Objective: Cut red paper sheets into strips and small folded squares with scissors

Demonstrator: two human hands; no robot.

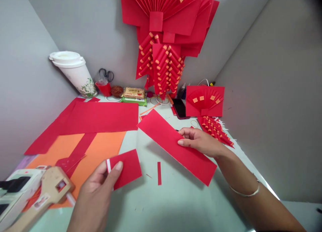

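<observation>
My left hand pinches a small red paper rectangle between thumb and fingers; a narrow white band runs along its left edge. Over the middle of the table, my right hand grips a longer red paper strip, thumb on top and fingers bent behind. The strip slants down to the right, lifted off the surface. A small dark bit shows at its upper edge beside my fingers, too little to identify. Between the two papers, a thin red paper scrap lies on the table.
At left lie red sheets over orange paper, with a glue gun and a power strip in front. A white cup, phone and firecracker decorations stand or lie farther back. Red paper fans hang on the wall.
</observation>
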